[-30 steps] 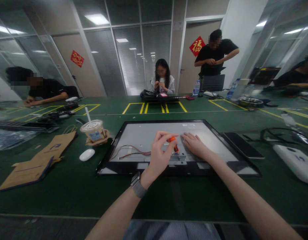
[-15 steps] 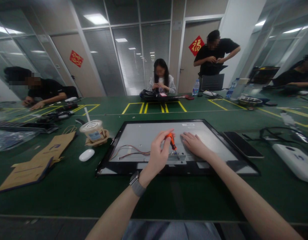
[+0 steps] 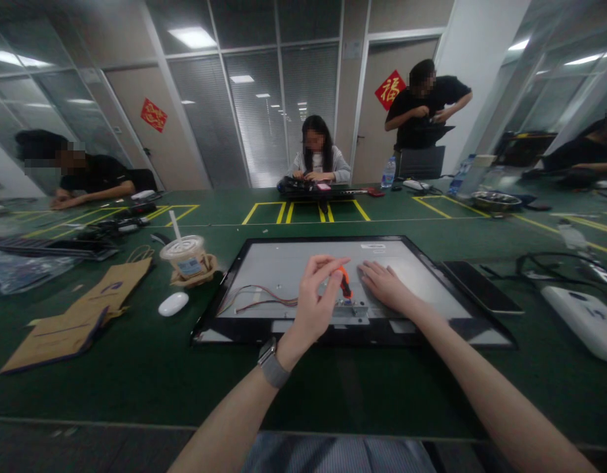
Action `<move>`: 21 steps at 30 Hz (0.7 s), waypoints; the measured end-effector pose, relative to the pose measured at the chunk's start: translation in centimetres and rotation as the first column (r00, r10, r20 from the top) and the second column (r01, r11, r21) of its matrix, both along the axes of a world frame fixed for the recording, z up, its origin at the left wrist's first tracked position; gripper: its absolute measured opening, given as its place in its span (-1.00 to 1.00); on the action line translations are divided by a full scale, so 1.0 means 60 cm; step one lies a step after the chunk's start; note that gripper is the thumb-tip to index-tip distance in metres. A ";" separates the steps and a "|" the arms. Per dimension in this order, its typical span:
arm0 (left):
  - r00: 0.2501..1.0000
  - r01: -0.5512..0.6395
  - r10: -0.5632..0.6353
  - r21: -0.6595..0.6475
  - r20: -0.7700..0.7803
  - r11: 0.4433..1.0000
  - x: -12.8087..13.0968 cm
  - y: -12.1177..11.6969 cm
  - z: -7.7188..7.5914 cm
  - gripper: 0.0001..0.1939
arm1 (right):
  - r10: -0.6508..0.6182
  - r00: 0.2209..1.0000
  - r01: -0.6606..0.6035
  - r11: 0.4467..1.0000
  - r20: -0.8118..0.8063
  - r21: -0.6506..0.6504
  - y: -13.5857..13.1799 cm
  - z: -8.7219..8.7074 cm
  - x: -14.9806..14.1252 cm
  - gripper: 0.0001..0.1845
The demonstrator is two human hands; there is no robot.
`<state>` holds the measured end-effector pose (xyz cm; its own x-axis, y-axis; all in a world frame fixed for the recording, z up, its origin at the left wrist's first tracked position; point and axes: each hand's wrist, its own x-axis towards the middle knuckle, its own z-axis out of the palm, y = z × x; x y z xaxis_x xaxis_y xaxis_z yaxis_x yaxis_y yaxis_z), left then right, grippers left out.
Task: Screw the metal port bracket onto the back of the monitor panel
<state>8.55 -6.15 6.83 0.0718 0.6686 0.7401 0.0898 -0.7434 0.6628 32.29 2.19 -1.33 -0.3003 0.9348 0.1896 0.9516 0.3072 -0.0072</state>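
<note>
Left hand's fingers [image 3: 324, 268] are clamped on an orange-and-black screwdriver [image 3: 344, 282], angled down at the metal bracket [image 3: 357, 313] on a black-framed display panel [image 3: 424, 279]. Right hand [image 3: 386, 288] just lies palm-down on it, fingers slightly apart. Panel's flat on the green desk [image 3: 136, 394], plastic drink cup [image 3: 184, 247] and paper bag [image 3: 104, 289] off left.

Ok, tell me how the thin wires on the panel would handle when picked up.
The wires would probably be floppy: they lie in loose curves. They're likely light, being so thin. One end looks unattached, so it may dangle or slide over the grey panel.
</note>
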 end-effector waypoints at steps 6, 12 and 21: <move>0.998 0.055 -0.055 0.000 -0.024 0.999 0.002 -0.002 0.000 -0.71 | -0.017 1.000 0.017 1.000 0.016 0.004 -0.002 0.001 -0.004 -0.46; 0.998 -0.054 0.054 -0.001 -0.034 0.999 0.001 -0.002 0.000 -0.78 | -0.010 1.000 0.010 1.000 0.013 -0.007 -0.002 0.002 -0.002 -0.45; 0.999 -0.017 0.017 0.023 -0.031 1.000 0.002 -0.005 0.000 -0.80 | 0.004 1.000 -0.004 1.000 0.014 0.000 -0.002 0.006 -0.002 -0.45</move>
